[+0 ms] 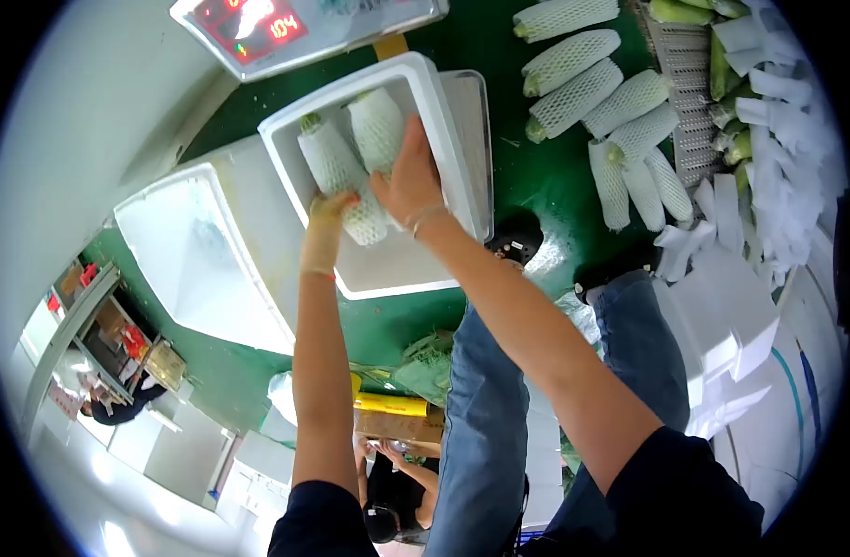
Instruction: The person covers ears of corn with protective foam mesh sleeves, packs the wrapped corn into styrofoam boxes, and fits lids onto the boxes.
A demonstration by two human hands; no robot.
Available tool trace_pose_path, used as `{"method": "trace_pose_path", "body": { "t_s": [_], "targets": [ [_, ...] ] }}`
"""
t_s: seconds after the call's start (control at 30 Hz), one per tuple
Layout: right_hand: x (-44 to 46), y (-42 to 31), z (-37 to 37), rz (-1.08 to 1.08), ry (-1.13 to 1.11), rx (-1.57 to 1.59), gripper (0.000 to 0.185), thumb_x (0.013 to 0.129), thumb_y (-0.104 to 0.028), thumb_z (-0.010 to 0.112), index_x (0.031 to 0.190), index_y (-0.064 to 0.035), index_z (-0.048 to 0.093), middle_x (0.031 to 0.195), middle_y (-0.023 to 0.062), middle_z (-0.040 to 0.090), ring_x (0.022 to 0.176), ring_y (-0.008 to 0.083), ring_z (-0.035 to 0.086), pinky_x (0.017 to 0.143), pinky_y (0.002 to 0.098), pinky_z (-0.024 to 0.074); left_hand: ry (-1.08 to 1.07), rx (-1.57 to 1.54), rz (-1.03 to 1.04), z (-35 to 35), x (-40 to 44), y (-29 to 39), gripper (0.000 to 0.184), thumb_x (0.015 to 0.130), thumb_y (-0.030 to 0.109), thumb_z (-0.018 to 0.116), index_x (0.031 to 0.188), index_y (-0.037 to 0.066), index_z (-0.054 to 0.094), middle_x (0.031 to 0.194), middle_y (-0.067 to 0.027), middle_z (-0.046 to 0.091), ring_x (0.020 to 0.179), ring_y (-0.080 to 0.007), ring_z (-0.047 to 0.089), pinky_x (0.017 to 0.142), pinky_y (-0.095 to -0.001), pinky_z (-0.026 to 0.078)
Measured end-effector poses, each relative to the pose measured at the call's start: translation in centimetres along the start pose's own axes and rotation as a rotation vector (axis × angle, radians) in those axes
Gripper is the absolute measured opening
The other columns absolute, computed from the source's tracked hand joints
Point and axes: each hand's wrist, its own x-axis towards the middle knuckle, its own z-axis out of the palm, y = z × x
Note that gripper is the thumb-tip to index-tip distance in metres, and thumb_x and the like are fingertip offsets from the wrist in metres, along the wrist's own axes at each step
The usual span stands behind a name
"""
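Two ears of corn in white foam net sleeves lie side by side in a white foam box (431, 102). My left hand (326, 223), in a pale glove, grips the lower part of the left netted corn (328, 158), its thumb and fingertips curled over it. My right hand (412, 181) is closed round the lower right side of the right netted corn (376, 121). The undersides of both ears and some of my fingertips are hidden. The box sits on a metal scale tray (480, 139).
Above the box is a scale display (250, 28) with red digits. Several netted ears (578, 97) lie on the green floor at right, beside a perforated tray (687, 102) and loose foam nets (787, 139). An open foam box (188, 251) stands left. Another person (397, 492) sits behind.
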Motion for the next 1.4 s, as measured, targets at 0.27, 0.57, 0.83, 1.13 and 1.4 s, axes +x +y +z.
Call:
{"method": "trace_pose_path", "body": {
  "t_s": [0.27, 0.57, 0.83, 1.13, 1.4],
  "targets": [
    [-9.9, -6.3, -15.0, -0.405, -0.368, -0.133, 0.052, 0.073, 0.002, 0.055, 0.124, -0.0003, 0.045, 0.13, 0.0209, 0.045, 0.114, 0.0366, 0.048, 0.096, 0.0442, 0.0389, 0.397, 0.683, 0.566, 6.2, -2.6, 1.9, 0.071, 0.075, 0.007, 0.068, 0.137, 0.001, 0.034, 0.141, -0.0199, 0.035, 0.13, -0.034, 0.037, 0.108, -0.0359, 0.031],
    [2.5, 11.5, -26.0, 0.497, 0.005, -0.193, 0.048, 0.079, -0.025, 0.063, 0.108, 0.0083, 0.043, 0.093, 0.025, 0.059, 0.087, 0.0406, 0.058, 0.077, 0.0439, 0.0482, 0.384, 0.488, 0.969, 17.5, -6.7, 11.3, 0.055, 0.076, 0.006, 0.065, 0.129, 0.006, 0.049, 0.125, -0.0178, 0.051, 0.114, -0.0323, 0.05, 0.103, -0.0385, 0.036],
    [13.9, 14.0, -18.4, 0.862, 0.537, 0.076, 0.082, 0.062, -0.027, 0.078, 0.116, 0.0107, 0.03, 0.111, 0.0271, 0.048, 0.104, 0.0387, 0.053, 0.092, 0.0434, 0.046, 0.058, 1.392, 0.889, 42.8, 16.5, 19.5, 0.063, 0.072, 0.024, 0.069, 0.128, 0.005, 0.048, 0.128, -0.0182, 0.051, 0.118, -0.0325, 0.05, 0.097, -0.0408, 0.043],
    [9.2, 15.9, -22.3, 0.63, 0.414, 0.662, 0.085, 0.065, -0.018, 0.074, 0.127, 0.0128, 0.026, 0.114, 0.0269, 0.051, 0.101, 0.0338, 0.055, 0.086, 0.0386, 0.0473, -0.514, 0.815, 0.256, 35.5, 16.5, 20.4, 0.064, 0.064, 0.023, 0.077, 0.117, -0.005, 0.053, 0.104, -0.0161, 0.063, 0.095, -0.027, 0.06, 0.084, -0.0362, 0.048],
    [10.0, 17.4, -23.4, 0.373, 0.233, 1.033, 0.068, 0.067, -0.013, 0.076, 0.122, 0.0071, 0.042, 0.112, 0.0166, 0.058, 0.103, 0.0263, 0.056, 0.088, 0.0362, 0.0461, -0.849, 0.443, 0.205, 33.6, 16.8, 13.3, 0.057, 0.075, 0.037, 0.07, 0.115, 0.0, 0.056, 0.115, -0.0082, 0.059, 0.101, -0.0201, 0.057, 0.085, -0.0287, 0.046]
  ]
}}
